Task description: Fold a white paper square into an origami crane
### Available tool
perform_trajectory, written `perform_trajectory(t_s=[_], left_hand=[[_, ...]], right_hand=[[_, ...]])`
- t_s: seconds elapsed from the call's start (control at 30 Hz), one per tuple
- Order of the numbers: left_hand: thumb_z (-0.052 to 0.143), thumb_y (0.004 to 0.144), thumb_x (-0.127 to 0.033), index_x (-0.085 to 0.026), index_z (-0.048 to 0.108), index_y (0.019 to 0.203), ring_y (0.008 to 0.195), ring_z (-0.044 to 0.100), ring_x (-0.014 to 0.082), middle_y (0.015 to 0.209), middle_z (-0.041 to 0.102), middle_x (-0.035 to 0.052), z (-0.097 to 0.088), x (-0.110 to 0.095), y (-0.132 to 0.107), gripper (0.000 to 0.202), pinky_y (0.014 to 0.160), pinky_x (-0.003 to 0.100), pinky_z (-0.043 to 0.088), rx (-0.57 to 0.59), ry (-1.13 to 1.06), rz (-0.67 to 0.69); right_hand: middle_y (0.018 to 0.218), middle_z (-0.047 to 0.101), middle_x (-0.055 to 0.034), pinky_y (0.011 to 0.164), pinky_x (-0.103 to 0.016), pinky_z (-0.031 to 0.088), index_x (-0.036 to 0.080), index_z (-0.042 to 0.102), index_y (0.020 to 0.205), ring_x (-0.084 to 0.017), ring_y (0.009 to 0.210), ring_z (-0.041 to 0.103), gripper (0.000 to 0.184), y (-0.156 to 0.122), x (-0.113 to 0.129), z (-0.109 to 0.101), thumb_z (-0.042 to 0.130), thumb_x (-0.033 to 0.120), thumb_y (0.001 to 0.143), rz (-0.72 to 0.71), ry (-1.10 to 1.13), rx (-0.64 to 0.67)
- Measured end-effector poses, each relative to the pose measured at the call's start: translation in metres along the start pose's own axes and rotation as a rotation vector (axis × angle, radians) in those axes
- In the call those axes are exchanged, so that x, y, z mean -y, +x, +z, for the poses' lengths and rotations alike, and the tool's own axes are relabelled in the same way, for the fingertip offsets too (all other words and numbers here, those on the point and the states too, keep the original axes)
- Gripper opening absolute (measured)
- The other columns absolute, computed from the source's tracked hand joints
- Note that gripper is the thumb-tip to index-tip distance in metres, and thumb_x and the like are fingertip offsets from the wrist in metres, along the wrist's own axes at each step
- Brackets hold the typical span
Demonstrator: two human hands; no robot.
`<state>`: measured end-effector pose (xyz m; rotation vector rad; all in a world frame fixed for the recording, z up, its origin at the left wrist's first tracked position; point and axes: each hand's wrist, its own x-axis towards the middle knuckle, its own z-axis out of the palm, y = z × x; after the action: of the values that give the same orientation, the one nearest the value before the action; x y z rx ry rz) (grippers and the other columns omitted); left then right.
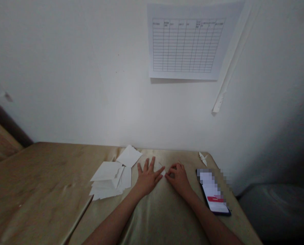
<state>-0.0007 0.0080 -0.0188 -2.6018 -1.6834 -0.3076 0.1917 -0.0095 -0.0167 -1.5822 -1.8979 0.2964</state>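
A small piece of white paper (163, 173) lies on the cloth-covered surface between my two hands. My left hand (147, 177) rests palm down with its fingers spread, the index finger and thumb at the paper's left side. The fingers of my right hand (178, 176) are curled, and the thumb and fingertips pinch the paper's right edge. Much of the paper is hidden by the fingers, so its exact shape is unclear. Left of my left hand sits a loose pile of white paper sheets (107, 171), with one square sheet (129, 156) behind it.
A lit phone (213, 194) lies right of my right forearm. Behind it, near the back right corner, is a small folded paper bird (203, 158). The wall behind bears a printed table sheet (186, 44). A dark rounded object (277, 211) stands beyond the right edge.
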Motion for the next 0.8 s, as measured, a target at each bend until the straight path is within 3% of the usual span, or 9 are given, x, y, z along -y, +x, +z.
perform_trajectory(t_s=[0.3,0.47,0.8], left_hand=[[0.048,0.100,-0.048,-0.059,0.034,0.145,0.152,0.016,0.0446,0.169,0.013,-0.0003,-0.010,-0.001,0.001,0.048,0.110,0.080,0.011,0.066,0.002,-0.012],[0.046,0.100,-0.051,-0.058,0.033,0.145,0.153,0.013,0.0435,0.169,0.015,0.0015,-0.013,-0.001,0.002,0.048,0.110,0.079,0.010,0.114,-0.007,-0.026],[0.039,0.097,-0.065,-0.055,0.039,0.145,0.153,0.014,0.0432,0.167,0.025,0.0031,0.000,0.004,0.001,0.049,0.111,0.079,0.008,0.066,-0.048,-0.067]], right_hand=[[0.110,0.061,-0.0076,0.103,-0.040,0.040,0.028,0.075,0.092,-0.025,0.113,0.051,0.009,-0.001,-0.001,0.003,0.068,0.025,0.088,-0.055,-0.032,-0.013],[0.109,0.062,-0.0073,0.104,-0.041,0.038,0.030,0.077,0.090,-0.025,0.115,0.050,0.008,0.001,-0.001,0.004,0.070,0.028,0.087,-0.053,-0.066,0.000],[0.113,0.060,-0.0076,0.104,-0.040,0.036,0.027,0.075,0.090,-0.026,0.116,0.047,0.008,0.003,0.001,0.003,0.069,0.031,0.088,-0.002,-0.085,0.047]])
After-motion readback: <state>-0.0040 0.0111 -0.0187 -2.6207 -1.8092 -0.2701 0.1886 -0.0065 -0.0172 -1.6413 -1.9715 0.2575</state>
